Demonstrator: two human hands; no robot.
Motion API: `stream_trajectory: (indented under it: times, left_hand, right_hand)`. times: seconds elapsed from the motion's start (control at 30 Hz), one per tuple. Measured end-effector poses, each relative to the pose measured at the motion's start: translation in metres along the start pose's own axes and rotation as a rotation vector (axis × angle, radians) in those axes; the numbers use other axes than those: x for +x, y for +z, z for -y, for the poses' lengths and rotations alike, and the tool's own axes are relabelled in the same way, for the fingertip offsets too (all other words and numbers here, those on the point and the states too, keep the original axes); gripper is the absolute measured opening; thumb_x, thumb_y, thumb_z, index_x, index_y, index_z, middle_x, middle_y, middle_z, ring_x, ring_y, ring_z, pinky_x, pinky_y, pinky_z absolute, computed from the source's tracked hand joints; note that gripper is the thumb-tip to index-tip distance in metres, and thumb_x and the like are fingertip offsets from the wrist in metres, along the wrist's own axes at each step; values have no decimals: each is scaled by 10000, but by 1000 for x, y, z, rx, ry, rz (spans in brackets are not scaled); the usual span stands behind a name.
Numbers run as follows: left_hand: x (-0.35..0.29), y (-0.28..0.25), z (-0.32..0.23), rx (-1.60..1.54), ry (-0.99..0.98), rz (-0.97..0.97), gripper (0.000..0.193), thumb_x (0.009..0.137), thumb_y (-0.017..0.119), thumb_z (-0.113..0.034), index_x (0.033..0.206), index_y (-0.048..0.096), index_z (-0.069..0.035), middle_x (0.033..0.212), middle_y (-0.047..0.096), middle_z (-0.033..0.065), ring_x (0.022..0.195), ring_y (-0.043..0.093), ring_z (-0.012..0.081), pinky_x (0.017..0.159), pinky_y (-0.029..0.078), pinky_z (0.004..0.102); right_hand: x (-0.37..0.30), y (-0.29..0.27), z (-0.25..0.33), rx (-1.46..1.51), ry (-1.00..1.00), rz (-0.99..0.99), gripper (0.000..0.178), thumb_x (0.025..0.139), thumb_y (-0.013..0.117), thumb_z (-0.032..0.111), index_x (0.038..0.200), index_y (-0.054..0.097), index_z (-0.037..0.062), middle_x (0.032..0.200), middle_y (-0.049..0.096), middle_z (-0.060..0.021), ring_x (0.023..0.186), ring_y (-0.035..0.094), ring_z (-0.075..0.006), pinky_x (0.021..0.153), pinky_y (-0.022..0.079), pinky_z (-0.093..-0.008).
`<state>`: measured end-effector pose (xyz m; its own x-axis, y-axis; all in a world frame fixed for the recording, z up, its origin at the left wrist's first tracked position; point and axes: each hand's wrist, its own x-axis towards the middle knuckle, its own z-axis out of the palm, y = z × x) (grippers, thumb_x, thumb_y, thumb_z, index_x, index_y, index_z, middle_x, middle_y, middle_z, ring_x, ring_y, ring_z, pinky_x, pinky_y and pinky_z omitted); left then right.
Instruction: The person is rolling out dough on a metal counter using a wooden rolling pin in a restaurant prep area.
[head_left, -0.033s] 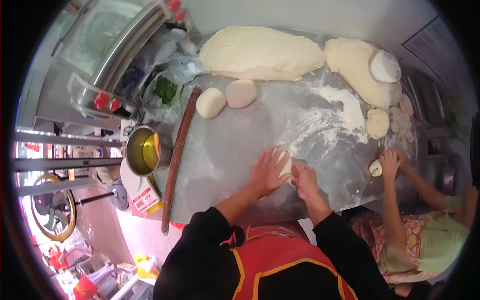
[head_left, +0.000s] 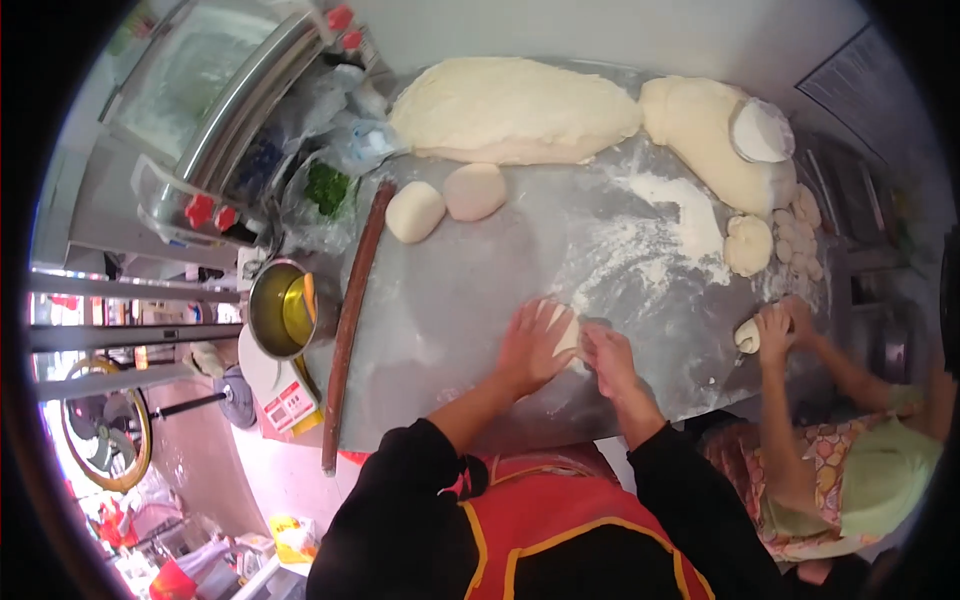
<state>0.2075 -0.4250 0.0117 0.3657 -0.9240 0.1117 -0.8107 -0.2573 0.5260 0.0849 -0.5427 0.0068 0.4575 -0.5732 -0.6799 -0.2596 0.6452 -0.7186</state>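
Note:
A small flattened piece of dough [head_left: 568, 338] lies on the grey worktop [head_left: 470, 270] in front of me. My left hand [head_left: 533, 350] rests over its left side with the fingers spread and flat, covering part of it. At the dough's right edge, my right hand [head_left: 608, 358] has its fingers curled in against the piece; the fingertips are partly hidden. Two rounded dough balls, one paler [head_left: 415, 212] and one slightly pinkish [head_left: 475, 192], sit farther back on the left. White flour [head_left: 690, 225] is scattered to the right of my hands.
A long wooden rolling pin [head_left: 358, 320] lies along the left edge, beside a metal pot [head_left: 283, 308] of yellow liquid. A large dough slab [head_left: 515, 110] spans the back. At right, a co-worker's hands [head_left: 778, 328] handle a small dough piece [head_left: 747, 337] near several dough rounds.
The worktop and its things sit slightly farther left in the picture. Both my hands stay at the same dough piece, with little visible movement.

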Motion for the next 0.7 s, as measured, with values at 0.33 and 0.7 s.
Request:
stream_trajectory:
  times: [0.33, 0.7]
  left_hand:
    - [-4, 6, 13, 259, -528, -228, 647, 878, 562, -434, 1398, 401, -84, 1438, 368, 162, 1357, 296, 355, 1123, 202, 493]
    - [-55, -30, 21, -148, -656, -600, 436, 943, 497, -172, 1331, 438, 19, 1362, 430, 253, 1284, 393, 390, 1090, 285, 444]
  right_hand:
    - [153, -152, 135, -1068, -846, -675, 432, 832, 648, 199, 1207, 565, 0, 1096, 605, -233, 949, 601, -360, 811, 471, -405]
    - [121, -99, 118, -86, -363, -456, 234, 891, 561, 54, 1093, 633, -40, 921, 652, -95, 614, 539, -117, 523, 439, -253]
